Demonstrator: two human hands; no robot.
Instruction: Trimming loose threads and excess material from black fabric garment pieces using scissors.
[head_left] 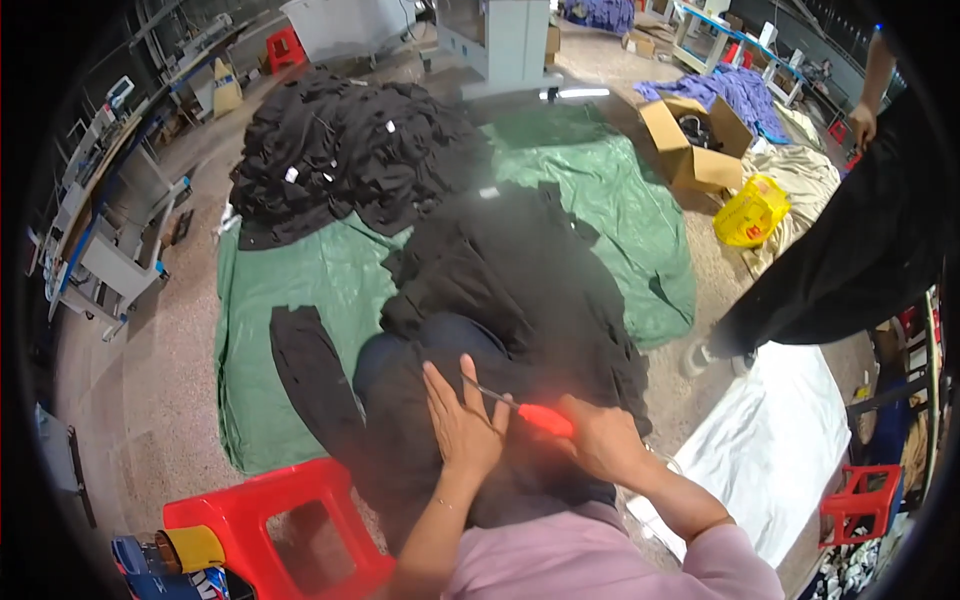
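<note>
Open cardboard box (693,140) sits far right on the floor, yellow bag (750,212) just beside it; small white tags dot the black clothing pile (340,150) far left. Your right hand (600,440) grips the red-handled tool (535,415), long axis pointing up-left. Your left hand (462,425) lies open, flat on the black garment (500,300) in your lap. Bare green tarp (300,300) lies to your left.
</note>
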